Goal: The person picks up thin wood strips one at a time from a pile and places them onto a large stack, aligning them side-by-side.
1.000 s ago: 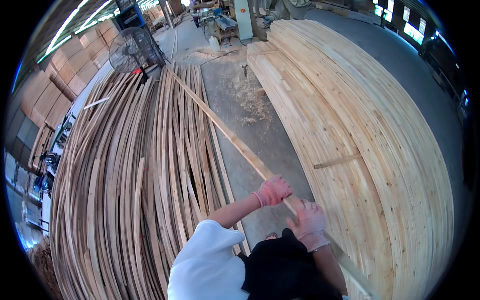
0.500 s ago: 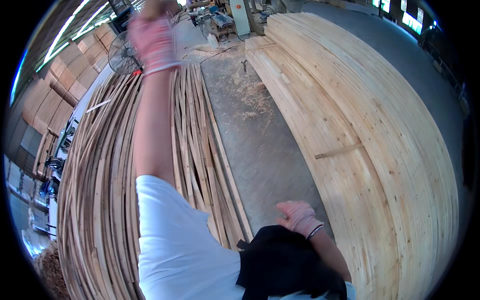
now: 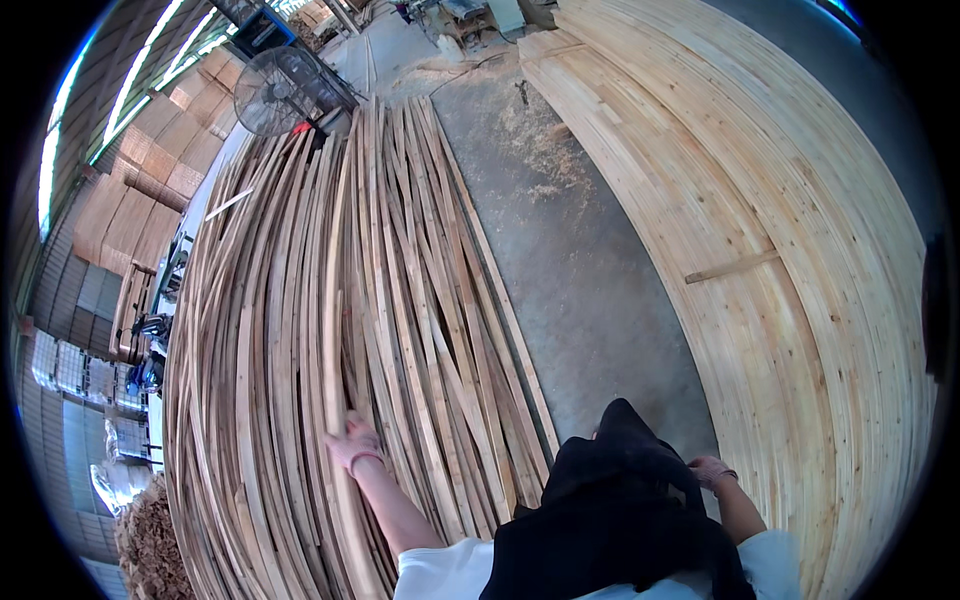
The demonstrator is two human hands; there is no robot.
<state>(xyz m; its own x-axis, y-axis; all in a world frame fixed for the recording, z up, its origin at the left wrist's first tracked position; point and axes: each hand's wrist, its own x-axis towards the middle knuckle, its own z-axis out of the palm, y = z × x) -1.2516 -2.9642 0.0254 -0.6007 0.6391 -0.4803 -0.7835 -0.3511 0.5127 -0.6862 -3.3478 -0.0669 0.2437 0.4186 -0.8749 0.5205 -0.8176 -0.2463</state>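
A big heap of long thin wooden strips (image 3: 330, 330) lies on the floor at my left, running away from me. My left hand (image 3: 352, 442), in a pink glove, rests on one strip (image 3: 333, 360) near the heap's near end, fingers closed around it. My right hand (image 3: 708, 472), also in a pink glove, hangs by my right side near my dark apron (image 3: 610, 510) and seems to hold nothing; its fingers are partly hidden.
A wide stack of flat pale boards (image 3: 760, 230) fills the right side, with a short stick (image 3: 732, 266) lying across it. Between heap and stack runs a bare concrete strip (image 3: 590, 280) with sawdust. A floor fan (image 3: 272, 92) stands at the far end.
One second ago both hands held a long strip in front of me. My left arm then swung it up and over, and now it lies on the heap under my left hand.
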